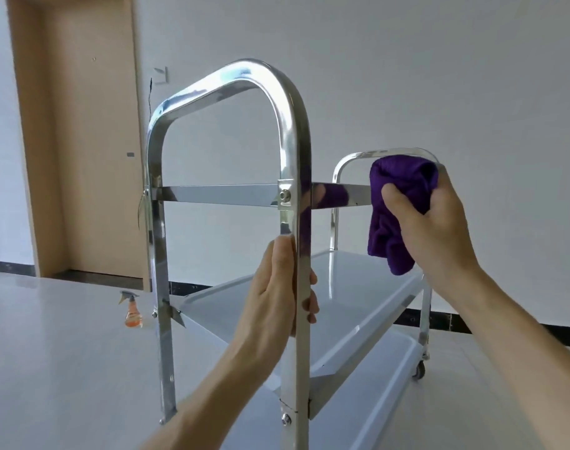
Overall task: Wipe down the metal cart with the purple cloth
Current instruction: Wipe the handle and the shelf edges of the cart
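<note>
- The near arched handle frame of the shiny metal cart [291, 151] stands directly ahead; the wide opening under its arch, above the flat crossbar [218, 194], is free.
- The left hand [277, 297] wraps the near right upright, blocking that stretch of post.
- The right hand [436, 222] and the bunched purple cloth [397, 203] fill the gap by the far handle loop [387, 154].
- The grey middle shelf [309, 306] lies open between the uprights.
- An orange spray bottle [132, 311] stands on the floor, left of the cart, well apart.

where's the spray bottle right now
In the head view the orange spray bottle stands on the floor at lower left, just left of the metal cart and in front of the wooden door.
</note>
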Motion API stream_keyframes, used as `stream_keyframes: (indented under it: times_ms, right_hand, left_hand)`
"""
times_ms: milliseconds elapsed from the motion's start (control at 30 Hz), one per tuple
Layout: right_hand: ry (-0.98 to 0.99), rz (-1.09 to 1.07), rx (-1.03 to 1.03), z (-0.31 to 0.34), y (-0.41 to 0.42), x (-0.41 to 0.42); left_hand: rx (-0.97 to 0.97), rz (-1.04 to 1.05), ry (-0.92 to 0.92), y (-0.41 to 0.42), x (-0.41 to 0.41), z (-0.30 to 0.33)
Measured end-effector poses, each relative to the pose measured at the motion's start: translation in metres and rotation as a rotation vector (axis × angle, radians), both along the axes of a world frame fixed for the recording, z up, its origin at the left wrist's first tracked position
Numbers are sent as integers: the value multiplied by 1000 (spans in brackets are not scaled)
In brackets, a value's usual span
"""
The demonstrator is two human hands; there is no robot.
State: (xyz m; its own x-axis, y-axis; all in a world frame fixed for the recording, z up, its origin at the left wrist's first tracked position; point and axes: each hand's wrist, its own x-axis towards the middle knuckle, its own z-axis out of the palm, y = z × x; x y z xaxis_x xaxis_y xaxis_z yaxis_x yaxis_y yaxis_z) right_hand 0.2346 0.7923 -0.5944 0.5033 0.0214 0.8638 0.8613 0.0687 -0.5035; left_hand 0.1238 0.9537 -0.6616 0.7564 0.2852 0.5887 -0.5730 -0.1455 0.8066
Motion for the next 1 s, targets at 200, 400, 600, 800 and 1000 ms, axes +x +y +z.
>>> stream_keyframes:
  times_ms: [200, 400, 600, 800, 1000]
  right_hand:
    - [-200, -111, -48, 14, 40, -32]
    - [-190, -161, -180, 35, 99, -50]
    - [-419, -304, -576, 32, 173, -81]
    - [-656, -435, -816, 42, 168, -42]
    - [-479, -584, -743, 33, 125, 10]
  left_hand:
    - [-141, 250, -42, 5, 6, 2]
    - [-172, 375, -81, 51, -6, 4]
    - [-215, 518, -65, 97, -16, 10]
    - [-293, 499, -66, 129, -25, 8]
    - [-286, 465, -88, 134, -30, 7]
